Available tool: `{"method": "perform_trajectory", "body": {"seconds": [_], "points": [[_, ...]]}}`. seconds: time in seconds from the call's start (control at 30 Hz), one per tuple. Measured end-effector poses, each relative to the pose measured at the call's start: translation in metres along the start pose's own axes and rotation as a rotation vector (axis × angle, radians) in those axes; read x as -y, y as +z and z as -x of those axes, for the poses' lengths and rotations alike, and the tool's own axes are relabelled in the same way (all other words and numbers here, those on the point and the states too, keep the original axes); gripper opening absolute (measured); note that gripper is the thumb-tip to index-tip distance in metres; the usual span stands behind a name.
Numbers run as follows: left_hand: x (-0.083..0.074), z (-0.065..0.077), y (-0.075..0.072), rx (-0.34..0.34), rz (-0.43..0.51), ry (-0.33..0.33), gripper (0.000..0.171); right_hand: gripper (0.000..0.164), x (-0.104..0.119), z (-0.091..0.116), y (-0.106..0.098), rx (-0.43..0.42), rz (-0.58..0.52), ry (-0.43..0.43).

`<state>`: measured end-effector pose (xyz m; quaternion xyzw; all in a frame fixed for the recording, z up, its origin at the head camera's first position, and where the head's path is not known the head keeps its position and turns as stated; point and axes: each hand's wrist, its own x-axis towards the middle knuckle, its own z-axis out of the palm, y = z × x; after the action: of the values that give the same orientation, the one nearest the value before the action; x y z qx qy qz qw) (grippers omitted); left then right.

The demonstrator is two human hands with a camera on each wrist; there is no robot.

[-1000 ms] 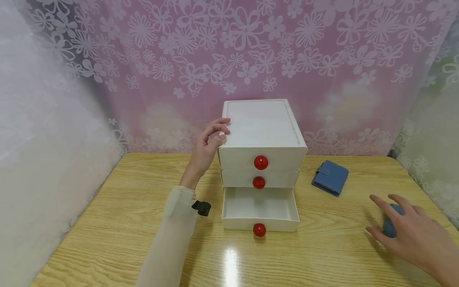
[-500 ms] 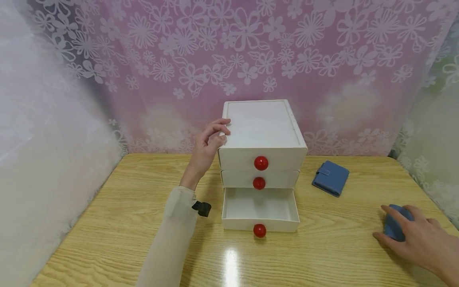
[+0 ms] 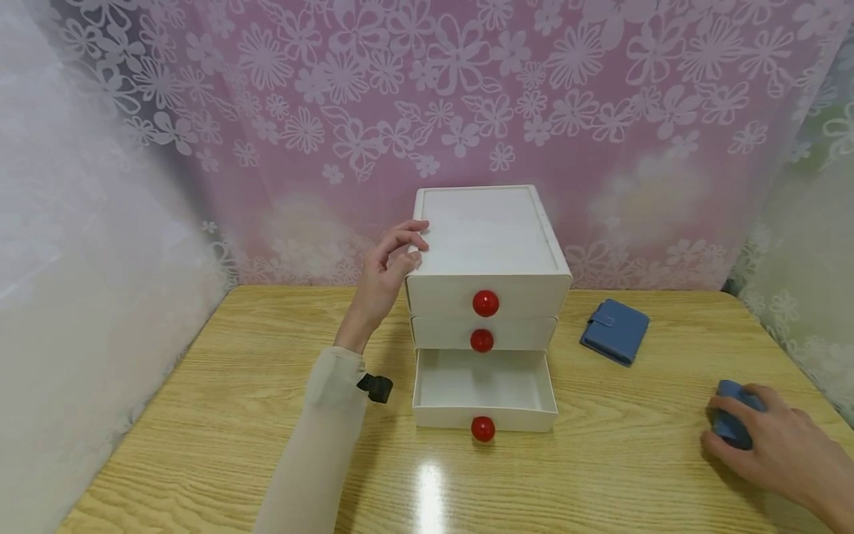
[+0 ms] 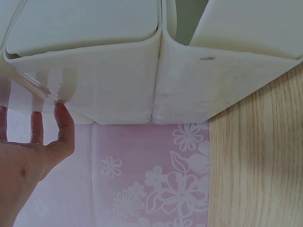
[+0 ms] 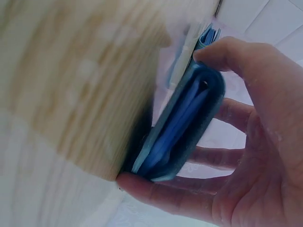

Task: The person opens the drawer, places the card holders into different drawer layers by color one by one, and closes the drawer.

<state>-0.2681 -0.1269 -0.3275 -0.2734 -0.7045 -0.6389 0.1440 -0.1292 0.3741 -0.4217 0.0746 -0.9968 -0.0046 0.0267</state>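
Observation:
My left hand rests its fingertips on the upper left edge of a white drawer unit. The left wrist view has its fingers against the unit's wall. At the far right, my right hand grips a small blue case low over the table. In the right wrist view the case stands on its side between thumb and fingers, its end showing folded blue layers inside. The unit's bottom drawer is pulled out and bare inside; the two upper drawers are closed. Each has a red knob.
A blue wallet with a strap lies right of the unit, between it and my right hand. Everything stands on a wood-grain table. A pink floral curtain hangs close behind.
My right hand has moved slightly right and its spread fingers have closed around the blue case. My left hand and the drawer unit have stayed in place.

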Motion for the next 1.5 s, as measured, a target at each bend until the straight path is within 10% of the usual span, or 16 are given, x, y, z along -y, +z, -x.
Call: {"method": "perform_trajectory", "body": {"seconds": [0.57, 0.8, 0.93, 1.07, 1.5], "points": [[-0.002, 0.000, 0.001, -0.008, 0.005, -0.007, 0.025, 0.020, 0.008, 0.001, -0.008, -0.224, -0.043, -0.110], [-0.001, 0.000, 0.001, -0.014, 0.000, -0.015, 0.025, 0.059, 0.014, 0.002, -0.012, -0.366, -0.023, -0.222], [-0.001, 0.000, 0.001, -0.012, 0.001, -0.013, 0.026, 0.026, 0.018, 0.002, -0.015, -0.483, -0.007, -0.275], [0.001, 0.000, 0.000, -0.007, 0.005, -0.015, 0.026, 0.078, 0.021, -0.001, -0.019, -0.609, 0.057, -0.347], [0.000, 0.000, 0.001, -0.009, 0.001, -0.007, 0.026, 0.057, 0.036, -0.003, -0.038, -0.796, 0.170, -0.485]]}}
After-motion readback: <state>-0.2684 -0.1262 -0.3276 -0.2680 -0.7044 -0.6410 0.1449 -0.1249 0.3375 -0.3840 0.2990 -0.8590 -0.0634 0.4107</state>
